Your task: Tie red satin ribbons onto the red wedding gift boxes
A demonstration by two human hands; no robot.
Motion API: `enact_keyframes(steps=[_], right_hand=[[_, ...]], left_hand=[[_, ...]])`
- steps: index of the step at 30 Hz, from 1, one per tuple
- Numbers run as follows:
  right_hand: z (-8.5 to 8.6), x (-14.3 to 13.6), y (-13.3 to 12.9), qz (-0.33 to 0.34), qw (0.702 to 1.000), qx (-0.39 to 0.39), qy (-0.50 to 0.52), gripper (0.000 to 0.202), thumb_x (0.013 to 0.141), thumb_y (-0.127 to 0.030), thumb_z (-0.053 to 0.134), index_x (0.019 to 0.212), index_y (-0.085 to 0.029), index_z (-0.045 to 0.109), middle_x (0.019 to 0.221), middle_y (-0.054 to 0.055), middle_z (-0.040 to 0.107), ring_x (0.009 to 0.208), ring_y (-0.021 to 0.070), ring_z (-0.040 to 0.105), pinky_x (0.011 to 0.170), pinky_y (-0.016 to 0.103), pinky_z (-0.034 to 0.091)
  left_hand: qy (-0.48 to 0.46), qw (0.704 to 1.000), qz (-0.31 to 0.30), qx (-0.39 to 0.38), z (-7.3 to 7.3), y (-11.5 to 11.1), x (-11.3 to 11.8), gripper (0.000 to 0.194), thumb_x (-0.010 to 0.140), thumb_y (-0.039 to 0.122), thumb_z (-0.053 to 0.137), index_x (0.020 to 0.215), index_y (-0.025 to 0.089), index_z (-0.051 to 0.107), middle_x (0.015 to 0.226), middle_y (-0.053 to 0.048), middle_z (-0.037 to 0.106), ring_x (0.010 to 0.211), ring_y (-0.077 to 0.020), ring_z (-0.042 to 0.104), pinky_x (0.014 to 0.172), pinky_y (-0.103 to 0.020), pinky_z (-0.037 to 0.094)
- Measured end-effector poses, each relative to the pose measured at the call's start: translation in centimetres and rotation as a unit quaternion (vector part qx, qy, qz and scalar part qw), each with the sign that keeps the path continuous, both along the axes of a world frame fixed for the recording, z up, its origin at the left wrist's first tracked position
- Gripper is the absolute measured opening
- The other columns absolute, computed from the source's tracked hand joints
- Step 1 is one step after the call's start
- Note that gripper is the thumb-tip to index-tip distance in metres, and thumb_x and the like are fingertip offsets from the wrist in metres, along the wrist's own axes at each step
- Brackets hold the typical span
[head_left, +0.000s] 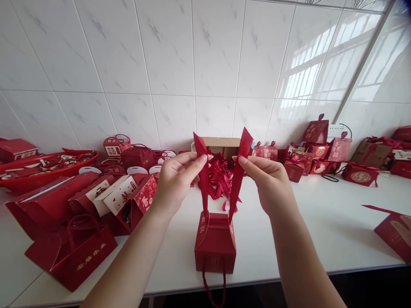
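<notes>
A small red gift box (215, 246) with a dark red rope handle (214, 295) stands near the front edge of the white table. From its top rises a red ribbon (236, 184), its two ends drawn up and apart. My left hand (183, 175) pinches the left end between thumb and fingertips. The right end is pinched the same way by my right hand (265, 177). Both hands are above the box, one to each side. Behind the ribbon lies a heap of loose red ribbons (220, 173) in front of a cardboard box (223, 143).
Several red gift boxes (112, 199) and a red gift bag (80, 261) crowd the left. A red basin (48, 164) holds wrapped small items. More finished-looking boxes (316, 147) line the wall at right. At the right edge, another person's hand (405, 229) touches a red box (390, 233).
</notes>
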State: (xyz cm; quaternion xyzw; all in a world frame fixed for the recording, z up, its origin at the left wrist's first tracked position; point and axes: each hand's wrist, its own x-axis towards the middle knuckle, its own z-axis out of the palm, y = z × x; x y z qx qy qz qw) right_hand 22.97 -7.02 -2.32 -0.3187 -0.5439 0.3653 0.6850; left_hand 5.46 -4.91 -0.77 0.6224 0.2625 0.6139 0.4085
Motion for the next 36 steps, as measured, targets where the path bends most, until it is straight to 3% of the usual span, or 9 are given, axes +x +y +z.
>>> enact_keyframes(steps=[7,11,15,21,27,31,36], right_hand=[[-0.3,-0.1,0.7,0.039,0.999,-0.004,0.025,0.016,0.077,-0.035,0.072,0.075,-0.02,0.075,0.073,0.001,0.071,0.067,0.0135,0.064,0.06,0.024,0.05],[-0.2,-0.5,1.1,0.061,0.998,-0.002,0.014,0.018,0.077,-0.032,0.072,0.09,-0.019,0.072,0.068,0.0,0.069,0.06,0.0133,0.063,0.058,0.026,0.052],[0.3,-1.0,0.8,0.118,0.992,0.025,-0.048,0.018,0.084,-0.027,0.062,0.096,-0.019,0.073,0.064,-0.002,0.064,0.053,0.0092,0.055,0.052,0.023,0.047],[-0.1,-0.8,1.1,0.174,0.983,0.054,-0.031,0.012,0.083,-0.022,0.062,0.085,-0.021,0.074,0.062,-0.003,0.056,0.053,0.0074,0.045,0.05,0.021,0.037],[-0.2,-0.8,1.5,0.196,0.979,0.049,-0.017,0.011,0.081,-0.031,0.068,0.083,-0.021,0.072,0.061,-0.003,0.054,0.053,0.0086,0.041,0.05,0.022,0.034],[0.0,-0.9,1.5,0.189,0.981,0.046,-0.016,0.022,0.081,-0.036,0.068,0.067,-0.019,0.065,0.056,-0.004,0.048,0.053,0.0086,0.04,0.049,0.022,0.034],[0.1,-0.3,1.8,0.198,0.979,0.04,-0.018,0.015,0.081,-0.037,0.067,0.082,-0.022,0.07,0.06,-0.004,0.048,0.056,0.009,0.042,0.053,0.021,0.038]], left_hand=[[0.018,0.999,-0.014,0.024,0.2,0.0,0.2,0.018,0.082,0.033,0.066,0.082,0.016,0.073,0.08,-0.005,0.072,0.077,-0.017,0.066,0.073,-0.027,0.052],[0.036,0.998,-0.034,0.031,0.3,0.0,0.6,0.015,0.08,0.031,0.069,0.087,0.018,0.068,0.066,-0.002,0.068,0.063,-0.0159,0.066,0.066,-0.028,0.054],[0.065,0.997,-0.047,0.004,0.9,-0.2,0.9,0.04,0.074,0.026,0.075,0.111,0.022,0.057,0.063,0.002,0.067,0.059,-0.0165,0.066,0.058,-0.026,0.053],[0.12,0.992,-0.031,-0.008,2.0,-0.3,0.7,0.054,0.069,0.025,0.079,0.117,0.021,0.054,0.062,0.001,0.066,0.059,-0.0184,0.067,0.056,-0.025,0.053],[0.175,0.984,-0.039,0.016,2.1,-0.2,0.5,0.052,0.073,0.023,0.074,0.119,0.023,0.05,0.073,-0.001,0.069,0.064,-0.0186,0.068,0.058,-0.026,0.055],[0.165,0.986,-0.033,0.013,1.9,-0.2,0.4,0.044,0.074,0.023,0.073,0.114,0.023,0.054,0.08,-0.003,0.07,0.068,-0.0174,0.068,0.057,-0.023,0.052],[0.15,0.986,-0.073,-0.026,1.5,-0.1,0.1,0.041,0.076,0.023,0.07,0.114,0.023,0.053,0.07,0.0,0.067,0.064,-0.0166,0.064,0.055,-0.024,0.046]])
